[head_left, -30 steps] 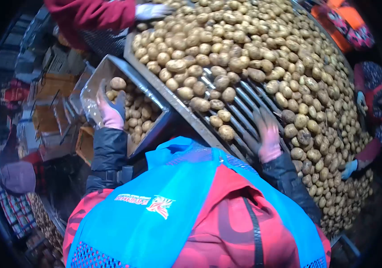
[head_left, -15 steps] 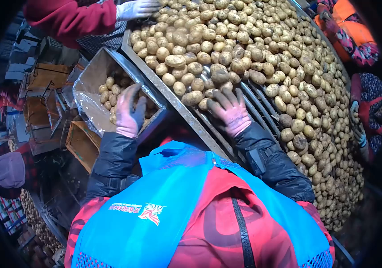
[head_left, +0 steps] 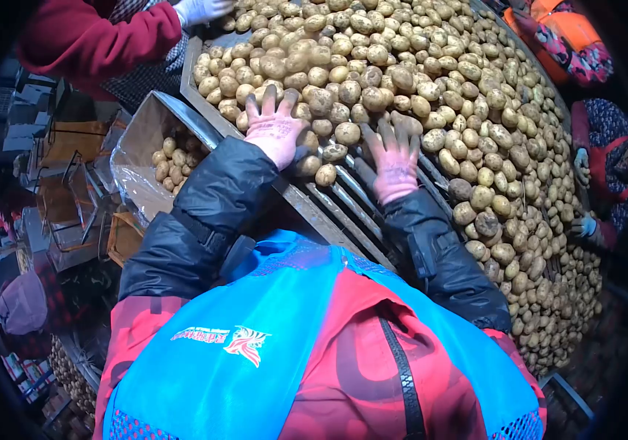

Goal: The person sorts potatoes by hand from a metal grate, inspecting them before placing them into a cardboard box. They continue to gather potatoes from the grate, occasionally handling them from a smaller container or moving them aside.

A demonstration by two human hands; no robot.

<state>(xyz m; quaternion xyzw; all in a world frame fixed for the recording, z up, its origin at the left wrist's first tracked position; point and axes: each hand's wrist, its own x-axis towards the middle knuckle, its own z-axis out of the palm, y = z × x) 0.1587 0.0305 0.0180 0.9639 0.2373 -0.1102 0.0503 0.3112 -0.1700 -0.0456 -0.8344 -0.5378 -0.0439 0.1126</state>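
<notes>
A large heap of potatoes (head_left: 468,147) covers a metal sorting table whose near part shows bare bars (head_left: 336,213). My left hand (head_left: 276,132), in a pink glove with dark fingertips, lies with fingers spread on the potatoes by the table's left rim. Gloved alike, my right hand (head_left: 395,161) rests farther right at the front of the heap, fingers apart and touching potatoes. Neither hand is closed around one. Left of the table stands a plastic-lined box (head_left: 132,150) with some potatoes inside, partly hidden by my left sleeve.
Across the table's upper left, a co-worker's white-gloved hand (head_left: 204,10) is at the rim. Two more people stand along the right side, one in an orange vest (head_left: 567,26). Wooden crates (head_left: 79,147) fill the left. Behind them is a person in a cap (head_left: 22,302).
My left hand has moved from over the lined box, up and right onto the potatoes on the table. My right hand has shifted slightly. The view has moved a little.
</notes>
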